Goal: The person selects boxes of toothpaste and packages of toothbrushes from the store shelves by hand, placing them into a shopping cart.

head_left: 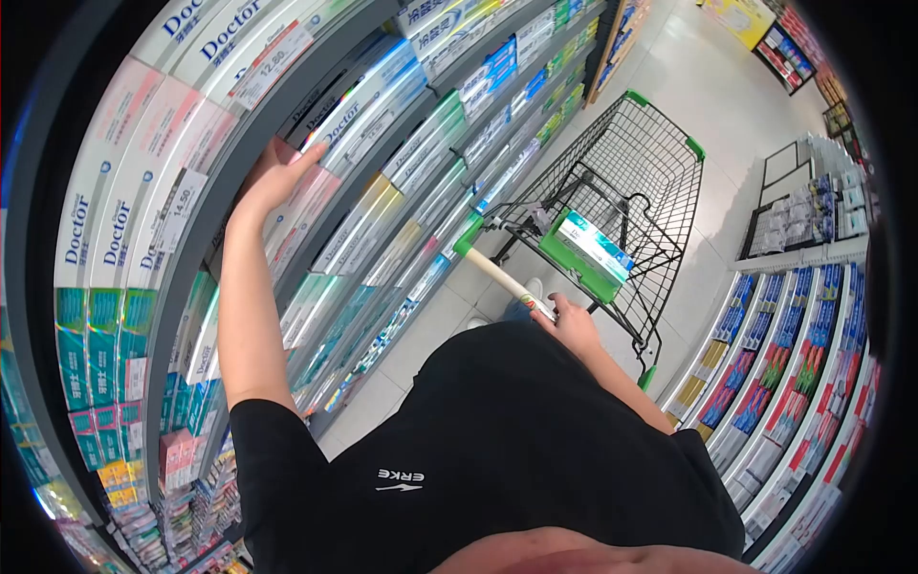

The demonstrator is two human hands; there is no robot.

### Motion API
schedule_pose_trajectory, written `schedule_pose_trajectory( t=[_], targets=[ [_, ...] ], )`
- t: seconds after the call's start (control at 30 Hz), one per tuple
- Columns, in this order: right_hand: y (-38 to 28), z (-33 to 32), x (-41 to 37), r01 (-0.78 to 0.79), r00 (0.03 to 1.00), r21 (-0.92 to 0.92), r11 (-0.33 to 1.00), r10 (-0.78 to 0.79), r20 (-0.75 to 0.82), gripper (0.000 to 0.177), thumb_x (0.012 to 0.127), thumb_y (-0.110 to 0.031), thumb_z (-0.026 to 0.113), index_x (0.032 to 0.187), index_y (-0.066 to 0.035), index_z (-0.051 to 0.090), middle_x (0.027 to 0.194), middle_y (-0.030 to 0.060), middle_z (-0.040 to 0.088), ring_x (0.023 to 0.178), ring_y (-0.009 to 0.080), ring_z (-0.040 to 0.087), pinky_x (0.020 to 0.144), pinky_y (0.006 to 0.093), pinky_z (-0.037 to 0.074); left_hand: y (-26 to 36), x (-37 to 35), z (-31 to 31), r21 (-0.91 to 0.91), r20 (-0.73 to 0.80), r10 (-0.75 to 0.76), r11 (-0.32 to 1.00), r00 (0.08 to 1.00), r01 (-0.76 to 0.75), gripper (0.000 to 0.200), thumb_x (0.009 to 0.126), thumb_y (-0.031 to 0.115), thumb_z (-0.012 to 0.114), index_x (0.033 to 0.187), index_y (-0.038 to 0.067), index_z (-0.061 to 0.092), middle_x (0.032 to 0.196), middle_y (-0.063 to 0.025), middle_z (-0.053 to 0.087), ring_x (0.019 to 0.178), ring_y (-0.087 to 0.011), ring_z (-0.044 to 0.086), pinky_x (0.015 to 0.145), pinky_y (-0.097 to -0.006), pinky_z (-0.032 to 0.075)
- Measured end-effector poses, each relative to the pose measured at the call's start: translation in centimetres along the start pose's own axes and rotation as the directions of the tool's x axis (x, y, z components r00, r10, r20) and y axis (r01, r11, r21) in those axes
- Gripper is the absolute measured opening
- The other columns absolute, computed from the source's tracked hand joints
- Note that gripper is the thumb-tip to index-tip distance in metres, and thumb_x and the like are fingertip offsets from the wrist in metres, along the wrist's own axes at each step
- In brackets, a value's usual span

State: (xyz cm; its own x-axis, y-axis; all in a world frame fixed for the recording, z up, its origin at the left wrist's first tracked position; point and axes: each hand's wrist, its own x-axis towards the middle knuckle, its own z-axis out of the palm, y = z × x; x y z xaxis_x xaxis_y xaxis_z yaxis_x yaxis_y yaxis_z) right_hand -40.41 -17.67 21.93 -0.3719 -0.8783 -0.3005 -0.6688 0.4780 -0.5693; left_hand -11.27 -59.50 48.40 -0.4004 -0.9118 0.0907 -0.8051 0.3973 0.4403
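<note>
My left hand (283,176) reaches into a shelf of toothpaste boxes on the left. Its thumb is stretched out against a pink and white toothpaste box (314,195), apart from the other fingers, which are mostly hidden in the shelf gap. No box shows clearly in its grasp. Low in front of my body, my right hand (572,327) has its fingers curled over the cream handle (497,275) of a black wire shopping cart (612,143). A green panel with a white and blue box-like front (595,245) sits behind the handle in the cart.
Dark shelf edges with price tags (178,210) run close along my left side. White racks of packaged toothbrushes (794,359) stand on the right. Tiled floor (660,57) runs ahead past the cart, with a yellow display (741,19) at the far end.
</note>
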Motion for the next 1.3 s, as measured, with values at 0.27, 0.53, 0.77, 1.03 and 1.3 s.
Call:
schedule_pose_trajectory(
  t=[0.27,0.53,0.77,1.03,1.3],
  targets=[
    [0.0,-0.4,-0.6,-0.015,1.000,0.038,0.999,0.015,0.011,0.060,0.098,-0.062,0.064,0.105,-0.003,0.068,0.100,0.0232,0.075,0.089,0.0445,0.073,0.080,0.0540,0.058,-0.5,2.0,0.6,-0.009,0.026,-0.015,1.000,1.000,0.015,0.108,0.083,0.068,0.081,0.152,-0.008,0.047,0.117,-0.0178,0.067,0.102,-0.0259,0.066,0.094,-0.0366,0.052],
    [1.0,0.7,-0.7,0.107,0.994,-0.072,0.992,-0.109,-0.024,0.061,0.101,-0.064,0.056,0.094,-0.006,0.073,0.087,0.0226,0.074,0.085,0.0436,0.072,0.079,0.0543,0.057,-1.9,2.7,1.0,0.191,-0.053,0.164,0.970,0.985,-0.151,0.112,0.087,0.067,0.077,0.159,-0.009,0.036,0.157,-0.0322,0.049,0.149,-0.0396,0.046,0.121,-0.0418,0.037],
    [1.1,-0.1,-1.0,0.064,0.997,0.028,0.998,-0.065,0.050,0.064,0.103,-0.066,0.049,0.094,-0.008,0.073,0.085,0.0215,0.073,0.086,0.0433,0.071,0.079,0.0557,0.056,8.1,-9.0,12.3,0.075,-0.123,0.685,0.728,0.718,-0.681,0.059,0.094,0.038,0.080,0.131,-0.005,0.065,0.133,-0.0223,0.068,0.131,-0.0399,0.061,0.111,-0.0484,0.048],
    [1.5,0.5,-3.3,0.085,0.996,0.087,0.993,-0.087,0.019,0.054,0.109,-0.052,0.048,0.097,-0.006,0.074,0.085,0.0217,0.072,0.087,0.0449,0.069,0.081,0.0546,0.056,8.6,-16.4,35.4,-0.028,0.269,0.606,0.782,0.749,-0.623,0.066,0.102,0.054,0.059,0.150,0.008,0.058,0.156,-0.0189,0.055,0.150,-0.0368,0.044,0.127,-0.0507,0.029],
    [6.5,-0.9,-4.5,0.022,0.881,0.532,0.847,0.235,-0.410,0.028,0.104,-0.028,0.066,0.101,-0.001,0.074,0.086,0.0174,0.071,0.079,0.0345,0.068,0.073,0.0423,0.053,9.7,-20.7,35.1,0.131,0.511,0.504,0.755,0.697,-0.642,0.069,0.104,0.058,0.049,0.158,0.016,0.051,0.169,-0.0178,0.039,0.161,-0.0336,0.026,0.131,-0.0589,0.015]
  ],
)
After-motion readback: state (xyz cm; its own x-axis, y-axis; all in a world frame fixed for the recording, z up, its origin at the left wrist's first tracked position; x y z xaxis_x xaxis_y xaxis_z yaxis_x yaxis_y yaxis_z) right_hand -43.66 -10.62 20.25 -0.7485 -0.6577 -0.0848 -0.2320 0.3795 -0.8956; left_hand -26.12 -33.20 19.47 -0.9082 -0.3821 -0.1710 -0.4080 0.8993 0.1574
